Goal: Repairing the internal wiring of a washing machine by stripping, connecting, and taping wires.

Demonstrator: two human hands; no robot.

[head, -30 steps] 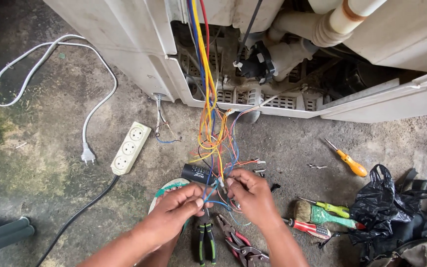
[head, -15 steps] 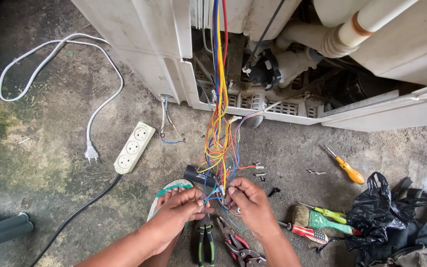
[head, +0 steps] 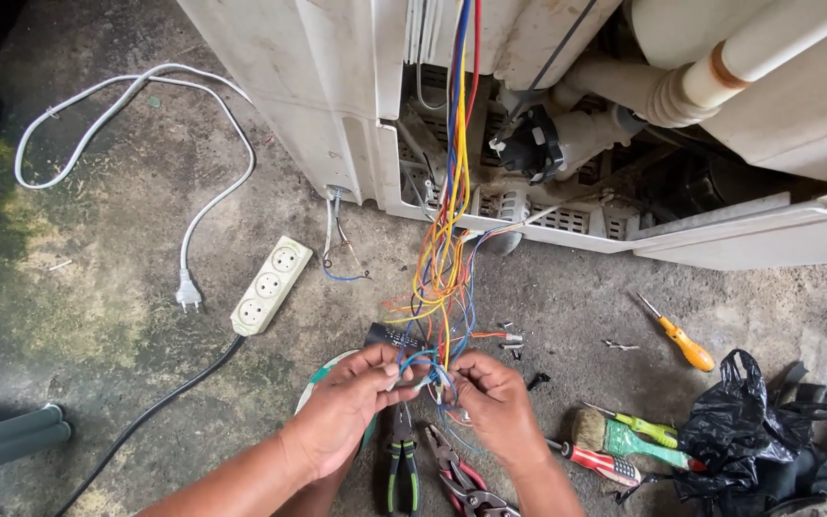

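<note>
low over the concrete floor [head: 624, 316], both hands meet at the loose end of a wire bundle [head: 444, 278] that hangs out of the opened white appliance [head: 337, 105] above. the wires drop straight down from the cabinet, so their ends fall within reach just in front of the person, beside a black capacitor [head: 392, 337] lying on the floor.

the left hand [head: 351, 407] is curled nearly closed, thumb and fingertips pinching a few thin blue and white strands. the right hand [head: 490, 402] is likewise bent in tight, fingertips gripping the same wire ends from the other side, so the two pinches almost touch.

tools lie close below the wrists, likely kept handy: green pliers [head: 401, 464], red pliers [head: 459, 474], a red screwdriver [head: 593, 461] and a brush [head: 624, 438]. an orange screwdriver [head: 680, 337] sits further right, near a black bag [head: 739, 421]. a white power strip [head: 272, 284] and its plug [head: 188, 292] lie well to the left.
</note>
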